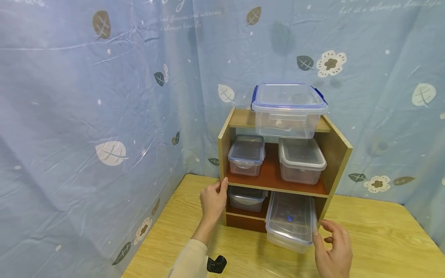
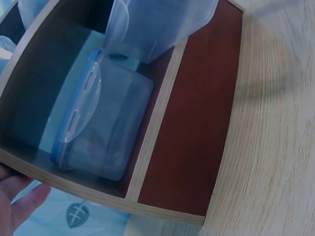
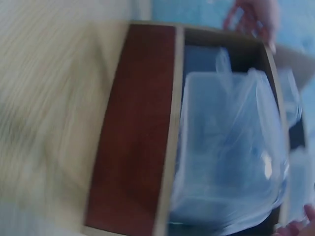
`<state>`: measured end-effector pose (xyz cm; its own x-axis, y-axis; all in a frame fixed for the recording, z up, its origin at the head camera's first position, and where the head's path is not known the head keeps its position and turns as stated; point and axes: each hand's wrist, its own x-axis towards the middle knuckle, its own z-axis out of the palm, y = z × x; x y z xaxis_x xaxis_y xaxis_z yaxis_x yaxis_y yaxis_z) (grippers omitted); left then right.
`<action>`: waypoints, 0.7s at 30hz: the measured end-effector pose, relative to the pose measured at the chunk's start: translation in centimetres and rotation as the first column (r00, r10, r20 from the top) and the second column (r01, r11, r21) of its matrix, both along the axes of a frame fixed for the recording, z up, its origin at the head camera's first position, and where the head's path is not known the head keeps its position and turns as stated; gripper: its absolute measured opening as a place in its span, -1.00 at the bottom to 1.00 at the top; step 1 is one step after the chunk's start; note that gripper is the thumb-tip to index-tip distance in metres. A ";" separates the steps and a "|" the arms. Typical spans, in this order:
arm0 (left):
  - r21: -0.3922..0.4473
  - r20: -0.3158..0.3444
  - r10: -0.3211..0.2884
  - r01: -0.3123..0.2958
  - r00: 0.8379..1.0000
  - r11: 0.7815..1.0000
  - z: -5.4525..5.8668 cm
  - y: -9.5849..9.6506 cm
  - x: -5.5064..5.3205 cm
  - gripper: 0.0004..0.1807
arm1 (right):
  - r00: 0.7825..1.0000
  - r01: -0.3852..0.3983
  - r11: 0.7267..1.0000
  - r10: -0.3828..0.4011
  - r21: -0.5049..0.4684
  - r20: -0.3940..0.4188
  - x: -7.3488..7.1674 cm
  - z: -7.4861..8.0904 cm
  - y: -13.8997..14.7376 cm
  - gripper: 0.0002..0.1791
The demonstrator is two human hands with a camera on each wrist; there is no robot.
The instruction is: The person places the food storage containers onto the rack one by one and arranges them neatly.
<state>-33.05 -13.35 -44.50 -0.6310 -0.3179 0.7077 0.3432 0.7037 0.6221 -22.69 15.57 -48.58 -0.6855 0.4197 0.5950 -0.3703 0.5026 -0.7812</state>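
Observation:
A small wooden shelf unit [image 1: 278,188] with red-brown boards holds clear lidded food containers. My left hand [image 1: 213,197] grips its left side panel, thumb at the front edge by the middle shelf and fingers along the outside. On the lower right, a long clear food container [image 1: 290,220] with a blue-edged lid sticks out past the front, tilted slightly downward. My right hand [image 1: 333,247] is beside its front right corner, thumb and fingers apart, fingertips near the right side panel. A smaller food container [image 2: 108,118] sits in the lower left.
A large container [image 1: 288,112] with blue clips stands on top. The middle shelf bears a blue-lidded container [image 1: 246,154] and a white-lidded one [image 1: 301,160]. A black object [image 1: 216,265] shows beside the left sleeve. Patterned blue sheeting [image 1: 139,96] surrounds the wooden table [image 1: 375,239].

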 end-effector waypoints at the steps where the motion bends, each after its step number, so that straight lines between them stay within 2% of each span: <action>1: 0.000 0.004 0.001 -0.001 1.000 1.000 0.0 0.1 0.0 -0.46 | 0.990 0.023 0.992 -0.006 0.126 -0.139 0.1 -0.1 -0.4 -0.70; 2: 0.002 0.009 0.005 -0.005 1.000 1.000 0.0 0.1 0.0 -0.45 | 0.964 0.032 0.970 0.034 0.242 -0.264 0.1 -0.3 -0.8 -0.68; 3: 0.000 0.012 0.013 -0.013 1.000 1.000 0.0 0.1 0.0 -0.45 | 0.938 0.035 0.938 0.089 0.345 -0.336 0.1 -0.5 -1.1 -0.63; 5: -0.001 0.015 0.020 -0.020 1.000 1.000 0.0 0.1 0.0 -0.44 | 0.910 0.041 0.845 0.190 0.534 -0.369 -0.1 -1.0 -1.5 -0.44; 6: -0.002 0.016 0.020 -0.020 1.000 1.000 0.0 0.2 0.0 -0.44 | 0.910 0.047 0.787 0.221 0.616 -0.351 -0.2 -1.3 -1.6 -0.33; 9: -0.005 0.014 0.010 -0.010 1.000 1.000 -0.1 0.2 0.1 -0.43 | 0.949 0.048 0.594 0.223 0.803 -0.222 -0.2 -2.1 -1.7 -0.16; 10: -0.007 0.014 0.005 -0.005 1.000 1.000 -0.1 0.2 0.1 -0.43 | 0.960 0.037 0.542 0.214 0.840 -0.181 -0.2 -2.3 -1.7 -0.17; 11: -0.009 0.014 0.005 -0.005 1.000 1.000 -0.1 0.2 0.1 -0.44 | 0.967 0.025 0.502 0.207 0.865 -0.148 -0.1 -2.5 -1.7 -0.20; 12: -0.010 0.016 0.005 -0.005 1.000 1.000 -0.2 0.2 0.1 -0.44 | 0.974 0.007 0.475 0.197 0.880 -0.114 -0.1 -2.6 -1.7 -0.20; 13: -0.010 0.018 0.005 -0.005 1.000 1.000 -0.2 0.2 0.1 -0.44 | 0.978 -0.003 0.460 0.188 0.888 -0.094 -0.1 -2.6 -1.7 -0.19; 14: -0.010 0.021 0.005 -0.005 1.000 1.000 -0.3 0.2 0.1 -0.44 | 0.979 -0.014 0.457 0.185 0.889 -0.079 -0.2 -2.6 -1.7 -0.19; 19: -0.004 0.023 0.008 -0.007 1.000 1.000 -0.2 0.0 -0.1 -0.44 | 0.985 -0.046 0.473 0.168 0.880 -0.039 -0.5 -1.8 -1.9 -0.33; 21: -0.001 0.022 0.005 -0.005 1.000 1.000 -0.2 0.0 -0.1 -0.44 | 0.986 -0.061 0.476 0.164 0.877 -0.020 -0.6 -1.4 -1.9 -0.30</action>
<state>-33.14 -13.33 -44.70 -0.6449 -0.3204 0.6939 0.3258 0.7061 0.6288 -23.24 13.68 -50.01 -0.6102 -0.4270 0.6673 -0.5162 0.8533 0.0740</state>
